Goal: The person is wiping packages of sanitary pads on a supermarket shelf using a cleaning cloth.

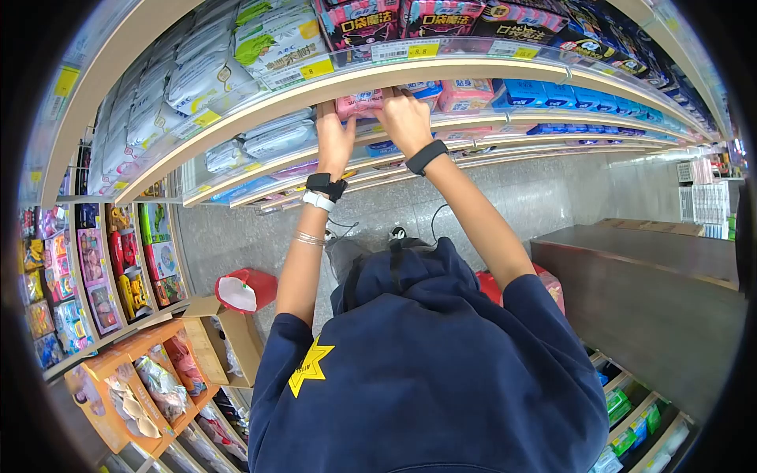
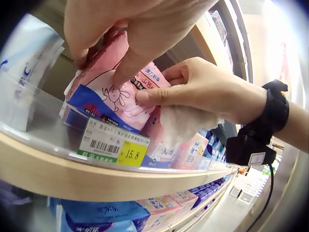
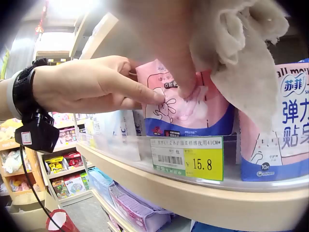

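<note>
A pink and blue package (image 1: 361,103) sits on a shelf behind a 15.8 price label (image 2: 116,142), its top tilted back. My left hand (image 1: 335,140) grips its left side, thumb across the front, in the right wrist view. From the other side my right hand (image 1: 408,124) pinches the package (image 3: 193,108), its thumb on the printed face. A crumpled greyish-white cloth (image 3: 248,72) hangs from my right hand; the same cloth (image 2: 186,123) shows under that palm in the left wrist view. The fingers behind the package are partly hidden.
A similar package (image 3: 275,130) stands to the right, white packs (image 3: 116,133) to the left. The upper shelf's edge (image 1: 378,76) crosses just above my hands. Behind me are cardboard boxes (image 1: 225,339), a red bin (image 1: 256,290) and a large grey cabinet (image 1: 639,284).
</note>
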Available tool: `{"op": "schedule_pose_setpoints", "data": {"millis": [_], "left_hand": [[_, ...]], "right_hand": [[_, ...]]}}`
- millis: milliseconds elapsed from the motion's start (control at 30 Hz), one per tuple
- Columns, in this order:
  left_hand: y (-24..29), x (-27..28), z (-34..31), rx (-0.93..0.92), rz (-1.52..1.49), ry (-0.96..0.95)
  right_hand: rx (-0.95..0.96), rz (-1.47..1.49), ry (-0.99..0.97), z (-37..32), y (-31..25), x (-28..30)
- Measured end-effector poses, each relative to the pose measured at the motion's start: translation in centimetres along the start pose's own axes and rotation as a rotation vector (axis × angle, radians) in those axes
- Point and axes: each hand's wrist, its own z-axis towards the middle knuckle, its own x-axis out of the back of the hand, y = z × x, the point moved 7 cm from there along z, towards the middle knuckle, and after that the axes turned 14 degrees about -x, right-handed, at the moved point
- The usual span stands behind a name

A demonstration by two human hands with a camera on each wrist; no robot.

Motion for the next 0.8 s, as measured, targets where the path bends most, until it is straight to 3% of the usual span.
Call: {"op": "schedule_pose_setpoints", "data": {"millis": [167,200,267,367,400,433,500,567,600,700,800], "left_hand": [[-0.5,-0.9,-0.9,-0.086,0.091,-0.047],[0.7,-0.4,-0.8,-0.15,0.156,-0.03],[3.0,0.6,0.1,-0.23,0.184,-0.003],[0.7,-1.1,1.6,0.05,-0.033,-0.272],[0.7,-1.6,2.3,-0.125,0.006,-0.184],[0.4,-2.3,3.5,-0.136,0.03,-0.269],[-0.4,-4.5,5.9,-0.067,0.265,-0.656],[-5.1,-5.2,5.3,-0.222,0.249,-0.381],[-5.3,-5.1,5.8,-0.221,0.276,-0.367],[-6.5,-6.6,7.4,-0.124,0.396,-0.498],[-6.8,-7.1,7.5,-0.079,0.448,-0.559]], "right_hand": [[0.041,-0.04,0.119,-0.6,0.0,-0.3],[0.028,-0.042,-0.054,-1.0,0.2,-0.7],[-0.035,-0.009,-0.053,-1.3,0.2,0.9],[-0.068,0.112,-0.014,-3.0,0.1,2.9],[-0.059,0.173,0.0,-3.6,-0.4,4.2],[-0.048,0.233,0.016,-4.4,-0.8,5.3],[-0.111,0.307,-0.067,-6.3,-0.6,5.9],[-0.154,0.373,-0.1,-8.1,-0.5,6.7],[-0.202,0.399,-0.133,-8.8,-0.1,7.3],[-0.289,0.469,-0.228,-10.9,1.9,7.2],[-0.342,0.548,-0.162,-11.9,3.8,8.8]]}}
